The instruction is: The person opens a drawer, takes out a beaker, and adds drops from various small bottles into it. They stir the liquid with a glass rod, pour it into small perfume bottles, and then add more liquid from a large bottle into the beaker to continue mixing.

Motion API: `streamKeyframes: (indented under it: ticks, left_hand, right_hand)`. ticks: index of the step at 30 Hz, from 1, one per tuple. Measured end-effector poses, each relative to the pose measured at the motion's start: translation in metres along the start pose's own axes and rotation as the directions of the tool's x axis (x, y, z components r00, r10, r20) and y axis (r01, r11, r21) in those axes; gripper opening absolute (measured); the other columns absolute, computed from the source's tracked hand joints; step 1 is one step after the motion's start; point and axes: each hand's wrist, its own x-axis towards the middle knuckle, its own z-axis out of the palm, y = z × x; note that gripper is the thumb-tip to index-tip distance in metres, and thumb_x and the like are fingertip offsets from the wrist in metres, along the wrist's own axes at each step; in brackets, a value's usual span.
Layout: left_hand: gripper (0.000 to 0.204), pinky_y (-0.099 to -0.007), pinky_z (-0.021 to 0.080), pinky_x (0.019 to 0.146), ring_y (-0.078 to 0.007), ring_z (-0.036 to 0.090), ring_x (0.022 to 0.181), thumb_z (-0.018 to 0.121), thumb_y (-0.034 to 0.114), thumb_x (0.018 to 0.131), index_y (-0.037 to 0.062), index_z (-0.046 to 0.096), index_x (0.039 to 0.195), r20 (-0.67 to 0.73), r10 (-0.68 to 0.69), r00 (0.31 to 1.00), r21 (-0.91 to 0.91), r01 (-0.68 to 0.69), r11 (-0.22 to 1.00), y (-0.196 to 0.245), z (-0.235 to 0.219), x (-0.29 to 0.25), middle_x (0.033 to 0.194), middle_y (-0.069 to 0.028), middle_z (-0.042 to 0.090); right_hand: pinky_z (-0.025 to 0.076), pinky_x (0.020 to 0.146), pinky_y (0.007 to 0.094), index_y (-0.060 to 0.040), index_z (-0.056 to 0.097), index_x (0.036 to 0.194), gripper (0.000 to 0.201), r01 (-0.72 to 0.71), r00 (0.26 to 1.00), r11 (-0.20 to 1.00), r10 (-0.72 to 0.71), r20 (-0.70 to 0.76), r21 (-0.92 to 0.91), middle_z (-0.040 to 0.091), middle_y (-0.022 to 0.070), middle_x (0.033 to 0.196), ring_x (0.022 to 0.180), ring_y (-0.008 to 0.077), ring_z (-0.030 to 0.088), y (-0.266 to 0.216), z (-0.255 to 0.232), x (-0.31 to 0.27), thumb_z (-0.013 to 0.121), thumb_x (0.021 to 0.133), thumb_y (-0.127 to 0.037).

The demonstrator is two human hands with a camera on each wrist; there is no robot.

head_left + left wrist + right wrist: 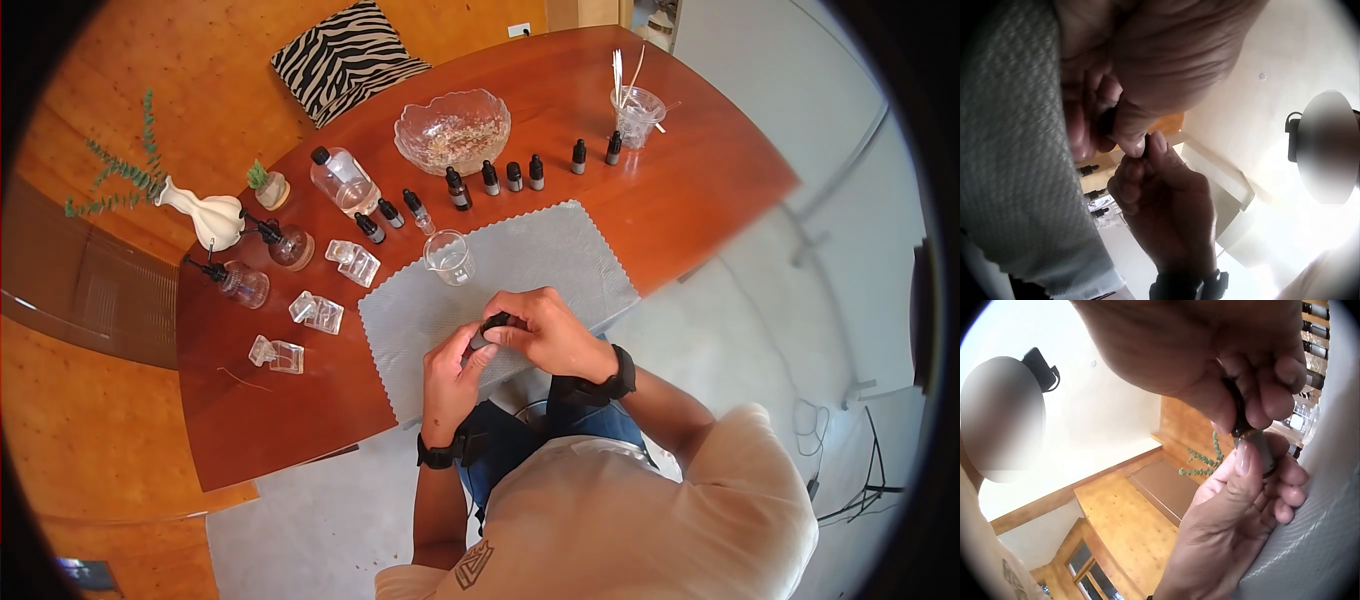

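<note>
Both hands meet over the grey scalloped mat (400,340) around a small dark dropper bottle (1264,455) with a grey label. My left hand (450,388) grips its body from below, thumb along the label in the right wrist view. My right hand (556,335) pinches the black cap (1239,412) at the top. In the left wrist view fingers hide most of the bottle. A glass beaker (449,262) stands on the mat just beyond the hands.
Several similar dropper bottles (490,180) line the mat's far side. Square glass bottles (322,315) and amber spray bottles (245,287) stand left. Behind are a large clear bottle (345,183), a glass bowl (440,165) and a cup (640,125) holding sticks.
</note>
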Motion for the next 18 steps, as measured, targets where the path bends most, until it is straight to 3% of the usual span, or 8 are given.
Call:
streamKeyframes:
  ticks: [3, 9, 12, 15, 18]
  left_hand:
    - [0.029, -0.0311, 0.054, 0.074, -0.0160, 0.067, 0.078, 0.072, 0.016, 0.096, -0.0018, 0.068, 0.119, 0.052, -0.029, 0.998, -0.056, 0.032, 0.998, -0.009, -0.004, -0.001, 0.092, -0.0124, 0.072]
    - [0.033, -0.0286, 0.054, 0.073, -0.0133, 0.067, 0.079, 0.069, 0.024, 0.100, -0.0047, 0.068, 0.116, 0.200, -0.048, 0.979, -0.307, 0.109, 0.946, -0.015, -0.013, -0.005, 0.089, -0.0090, 0.071]
    - [0.039, -0.0295, 0.053, 0.073, -0.0154, 0.066, 0.080, 0.067, 0.031, 0.100, -0.0045, 0.068, 0.116, 0.230, -0.040, 0.972, -0.418, 0.136, 0.898, -0.012, -0.015, -0.007, 0.090, -0.0075, 0.069]
    - [0.040, -0.0296, 0.053, 0.073, -0.0156, 0.066, 0.079, 0.067, 0.033, 0.100, -0.0036, 0.069, 0.115, 0.230, -0.033, 0.973, -0.455, 0.138, 0.880, -0.013, -0.016, -0.008, 0.091, -0.0081, 0.069]
    - [0.039, -0.0299, 0.053, 0.074, -0.0155, 0.065, 0.079, 0.067, 0.033, 0.100, -0.0034, 0.069, 0.114, 0.231, -0.025, 0.973, -0.478, 0.136, 0.868, -0.009, -0.016, -0.009, 0.093, -0.0088, 0.069]
  right_hand:
    - [0.049, 0.063, 0.0376, 0.0017, 0.066, 0.101, 0.013, 0.122, 0.991, 0.991, -0.120, 0.052, -0.054, 0.066, 0.0178, 0.079, 0.068, 0.0306, 0.065, 0.008, -0.002, 0.002, 0.072, 0.090, -0.002]
    - [0.049, 0.070, 0.0448, 0.0029, 0.067, 0.103, 0.024, 0.331, 0.920, 0.941, -0.338, 0.197, 0.067, 0.065, 0.0191, 0.088, 0.082, 0.0402, 0.065, 0.000, -0.013, 0.011, 0.063, 0.081, 0.012]
    - [0.050, 0.072, 0.0454, 0.0027, 0.068, 0.108, 0.034, 0.377, 0.865, 0.913, -0.407, 0.293, 0.155, 0.065, 0.0179, 0.094, 0.086, 0.0394, 0.065, -0.005, -0.022, 0.017, 0.059, 0.078, 0.017]
    - [0.052, 0.076, 0.0438, 0.0000, 0.068, 0.122, 0.041, 0.413, 0.817, 0.905, -0.417, 0.399, 0.102, 0.067, 0.0164, 0.103, 0.092, 0.0364, 0.066, -0.005, -0.030, 0.024, 0.064, 0.084, 0.016]
    - [0.052, 0.077, 0.0435, 0.0009, 0.068, 0.119, 0.037, 0.405, 0.799, 0.912, -0.389, 0.458, 0.067, 0.067, 0.0169, 0.101, 0.091, 0.0368, 0.066, -0.016, -0.034, 0.028, 0.065, 0.084, 0.014]
